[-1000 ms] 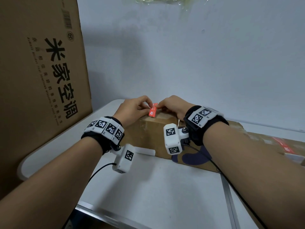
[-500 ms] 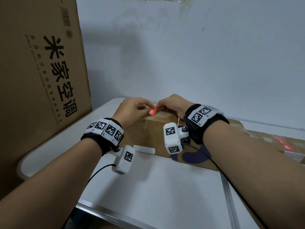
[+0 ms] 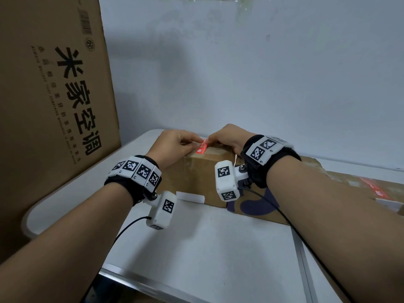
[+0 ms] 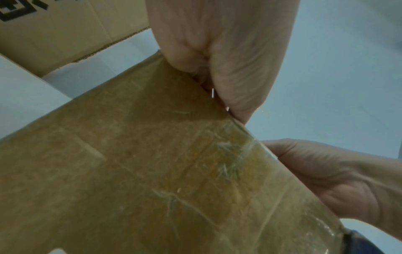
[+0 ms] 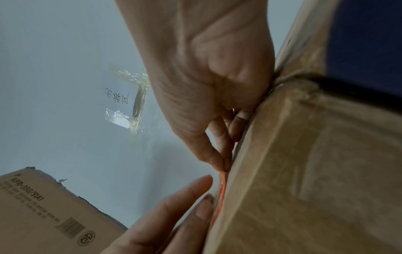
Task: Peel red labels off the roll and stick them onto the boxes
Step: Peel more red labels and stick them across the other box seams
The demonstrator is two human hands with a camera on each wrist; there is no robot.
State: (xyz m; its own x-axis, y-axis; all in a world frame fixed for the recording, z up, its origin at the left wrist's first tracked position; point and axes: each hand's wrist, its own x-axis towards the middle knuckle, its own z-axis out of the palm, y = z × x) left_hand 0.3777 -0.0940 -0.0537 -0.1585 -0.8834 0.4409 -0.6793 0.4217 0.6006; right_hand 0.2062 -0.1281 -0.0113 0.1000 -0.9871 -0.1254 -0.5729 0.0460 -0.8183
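Note:
A small red label (image 3: 202, 148) lies nearly flat on the top near corner of a brown taped box (image 3: 196, 171). My left hand (image 3: 175, 145) holds the label's left end with curled thumb and forefinger. My right hand (image 3: 227, 138) pinches its right end. In the right wrist view the label (image 5: 221, 192) shows edge-on against the box (image 5: 304, 171), below my right hand (image 5: 206, 86), with the left hand's fingertips (image 5: 204, 202) on it. In the left wrist view the left hand (image 4: 217, 51) sits at the box (image 4: 152, 171) edge. The label roll is not in view.
A tall printed carton (image 3: 54, 106) stands at the left, close to the white table (image 3: 196, 248). A second brown box with a red label (image 3: 376, 189) on top lies at the right. A white strip (image 3: 190, 196) is on the first box's front. The wall is close behind.
The label stood tilted up between my fingertips. Both hands have brought it down onto the box top, where it now lies almost flat.

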